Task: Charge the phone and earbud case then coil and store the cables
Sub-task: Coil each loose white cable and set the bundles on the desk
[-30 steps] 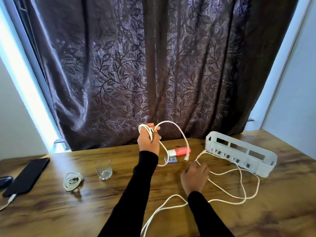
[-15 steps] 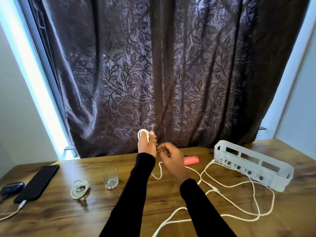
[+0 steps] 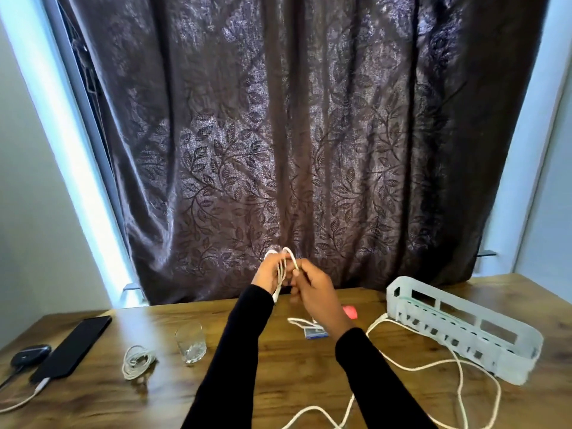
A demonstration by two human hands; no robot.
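Note:
My left hand [image 3: 268, 274] is raised above the table's far edge and holds several loops of a white cable [image 3: 282, 270] wound around it. My right hand [image 3: 315, 289] meets it and pinches the same cable's end by the loops. A black phone [image 3: 74, 345] lies at the far left with a white cable plugged into its near end. A dark earbud case [image 3: 29, 356] sits beside the phone. A coiled white cable [image 3: 137, 360] lies on the table left of centre.
A clear glass [image 3: 191, 342] stands left of my left arm. A white slotted basket [image 3: 464, 326] sits at right, with a long loose white cord [image 3: 433, 363] running from it across the wooden table [image 3: 278, 366]. A pink object [image 3: 350, 312] and a small blue box [image 3: 315, 332] lie behind my right arm.
My right hand rose from the table to meet my left hand, taking the cable's hanging end up to the loops. The camera tilted upward.

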